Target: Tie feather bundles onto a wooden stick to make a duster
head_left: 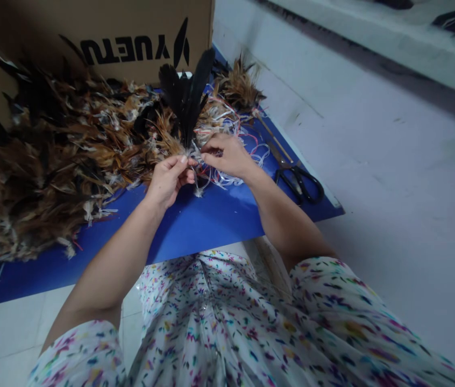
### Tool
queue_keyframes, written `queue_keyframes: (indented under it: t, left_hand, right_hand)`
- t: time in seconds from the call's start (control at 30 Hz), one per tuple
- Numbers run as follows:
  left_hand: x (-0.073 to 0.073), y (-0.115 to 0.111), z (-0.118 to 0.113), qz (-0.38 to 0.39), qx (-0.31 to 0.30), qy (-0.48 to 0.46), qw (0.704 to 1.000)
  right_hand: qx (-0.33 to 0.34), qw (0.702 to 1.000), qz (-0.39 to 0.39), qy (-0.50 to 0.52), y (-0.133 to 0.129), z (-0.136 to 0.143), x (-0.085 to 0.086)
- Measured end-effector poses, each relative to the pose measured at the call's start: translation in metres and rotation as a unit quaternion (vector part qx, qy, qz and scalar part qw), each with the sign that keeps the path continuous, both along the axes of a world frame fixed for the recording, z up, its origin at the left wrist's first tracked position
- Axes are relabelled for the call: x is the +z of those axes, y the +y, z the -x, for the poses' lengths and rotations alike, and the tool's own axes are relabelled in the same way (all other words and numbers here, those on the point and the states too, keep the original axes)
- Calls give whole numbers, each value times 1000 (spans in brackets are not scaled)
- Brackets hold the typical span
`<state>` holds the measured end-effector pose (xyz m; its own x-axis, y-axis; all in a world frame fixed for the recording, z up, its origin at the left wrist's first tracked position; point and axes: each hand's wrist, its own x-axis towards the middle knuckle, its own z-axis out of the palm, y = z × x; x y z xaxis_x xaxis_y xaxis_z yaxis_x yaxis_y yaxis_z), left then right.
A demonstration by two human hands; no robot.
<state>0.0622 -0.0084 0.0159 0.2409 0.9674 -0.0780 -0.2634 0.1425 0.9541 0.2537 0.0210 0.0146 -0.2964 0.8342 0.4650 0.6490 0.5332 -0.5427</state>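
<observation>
My left hand [170, 180] pinches a small bunch of long black feathers [188, 110] by the quill ends, between thumb and forefinger. The feathers stand upright and fan out at the top. Close beside the quills is my right hand [227, 155], its fingers bent together; what lies between its fingertips is too small to make out. Behind both hands spreads a big heap of brown and black feathers [102, 123] with pale fluffy ends. White and red strings [227, 174] lie tangled just behind my right hand.
Black-handled scissors [302, 183] lie at the right of the blue table [211, 226], by the wall [392, 161]. Another brown feather bunch [240, 86] sits at the back right. A cardboard box [130, 27] with upside-down lettering stands behind the heap. A ledge [405, 48] juts out upper right.
</observation>
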Motion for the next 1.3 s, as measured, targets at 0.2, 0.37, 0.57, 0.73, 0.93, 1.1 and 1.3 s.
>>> queue_keyframes:
  t: [0.2, 0.37, 0.57, 0.73, 0.93, 1.1, 1.3]
  left_hand:
    - [-2, 0, 0, -5, -3, -7, 1000]
    - [-3, 1, 0, -14, -1, 3, 1000]
    - [0, -1, -1, -16, -4, 5, 1000]
    - [0, -1, -1, -17, -5, -2, 1000]
    - [0, 0, 0, -17, 1, -4, 1000]
    - [1, 1, 0, -26, 24, -23, 999]
    - [-4, 7, 2, -45, 48, -60, 996]
  right_hand:
    - [-16, 1000, -5, 15, -1, 5, -1]
    - [-44, 999, -22, 12, 0, 3, -1]
    - [-81, 995, -55, -12, 9, -5, -7]
    - [-124, 988, -84, -24, 19, -21, -15]
    - [-180, 979, -85, 42, 28, -39, -20]
    - [-255, 963, -58, 72, 30, -52, -17]
    - [-327, 944, -39, -2, 31, -73, -15]
